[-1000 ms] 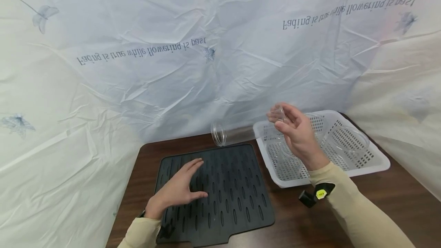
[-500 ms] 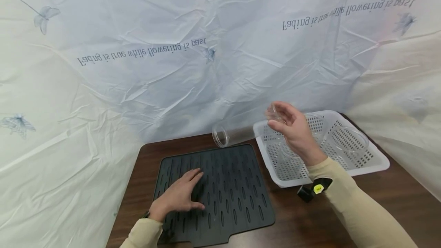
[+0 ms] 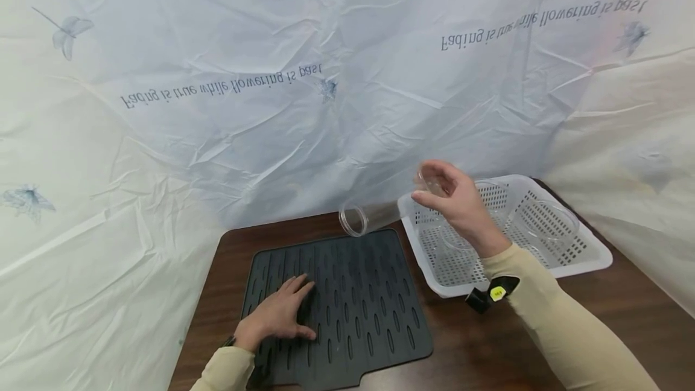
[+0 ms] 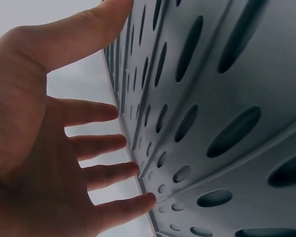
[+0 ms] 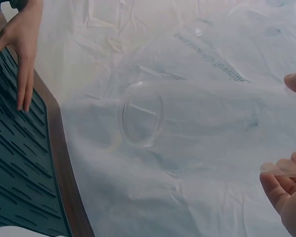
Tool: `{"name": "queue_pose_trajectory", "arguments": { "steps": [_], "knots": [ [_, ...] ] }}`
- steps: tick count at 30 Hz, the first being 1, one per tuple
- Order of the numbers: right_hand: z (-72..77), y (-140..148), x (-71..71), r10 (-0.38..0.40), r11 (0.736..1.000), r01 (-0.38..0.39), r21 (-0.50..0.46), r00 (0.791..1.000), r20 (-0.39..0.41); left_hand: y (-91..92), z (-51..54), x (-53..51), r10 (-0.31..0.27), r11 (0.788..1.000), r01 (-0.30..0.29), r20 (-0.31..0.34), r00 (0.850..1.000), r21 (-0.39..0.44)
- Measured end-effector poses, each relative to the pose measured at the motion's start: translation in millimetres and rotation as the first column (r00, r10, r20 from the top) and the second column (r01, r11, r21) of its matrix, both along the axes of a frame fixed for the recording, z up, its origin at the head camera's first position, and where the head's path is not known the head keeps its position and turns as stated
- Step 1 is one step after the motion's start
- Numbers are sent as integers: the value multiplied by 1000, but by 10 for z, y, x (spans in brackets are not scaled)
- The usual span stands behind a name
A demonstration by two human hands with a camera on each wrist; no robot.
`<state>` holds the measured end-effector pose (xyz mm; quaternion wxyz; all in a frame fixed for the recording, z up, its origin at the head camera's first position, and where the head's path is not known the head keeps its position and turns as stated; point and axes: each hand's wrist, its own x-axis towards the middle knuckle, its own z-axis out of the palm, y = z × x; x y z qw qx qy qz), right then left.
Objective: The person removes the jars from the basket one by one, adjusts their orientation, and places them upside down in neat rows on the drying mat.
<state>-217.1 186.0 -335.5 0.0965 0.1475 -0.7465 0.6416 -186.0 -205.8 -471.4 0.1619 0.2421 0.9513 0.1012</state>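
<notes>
My right hand (image 3: 461, 210) grips a tall clear cylindrical container (image 3: 380, 216) near one end. The container lies almost level in the air, its ringed end dipping to the left above the back of a black slotted mat (image 3: 369, 318). In the right wrist view, that round end (image 5: 142, 114) shows against the white sheet, with my fingers and thumb at the right edge. My left hand (image 3: 276, 314) is spread over the left part of the mat and holds nothing. The left wrist view has its straight fingers (image 4: 98, 148) at the mat; whether they all touch is unclear.
A white perforated basket (image 3: 583, 264) stands right of the mat, holding clear round containers (image 3: 548, 222). Both mat and basket are on a dark wooden table (image 3: 461, 343). A wrinkled white sheet (image 3: 217, 155) with printed lettering hangs behind and at the sides.
My left hand has come down and slightly left onto the mat. The right hand has shifted slightly left, and the container's ringed end has moved right and dipped lower.
</notes>
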Motion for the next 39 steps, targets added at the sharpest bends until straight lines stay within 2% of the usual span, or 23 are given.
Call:
{"name": "queue_pose_trajectory", "arguments": {
  "steps": [5, 9, 15, 19, 25, 31, 39],
  "knots": [
    [1, -30, -57, -31, 997, 31, 76, 1000, -3, 2, -64, -4, 41, 999, -39, 81, 996, -30],
    [1, -78, -120, -57, 985, 58, 161, 998, -12, -8, -99, -15, 52, 997, -46, 105, 993, -59],
    [12, -143, -189, -77, 960, 84, 265, 996, -37, -24, -122, 3, 48, 996, -42, 87, 995, -73],
    [-3, -173, -214, -82, 952, 92, 292, 996, -44, -24, -138, 14, 49, 997, -45, 85, 995, -58],
    [-59, -272, -317, -90, 931, 119, 345, 991, -98, -34, -178, 19, 62, 997, -59, 68, 996, -54],
    [-112, -347, -377, -75, 911, 99, 399, 994, -75, -34, -191, 16, 68, 997, -64, 82, 994, -46],
    [-136, -441, -395, -78, 871, 124, 475, 990, -116, -34, -187, 10, 64, 998, -61, 84, 994, -36]
  ]
}}
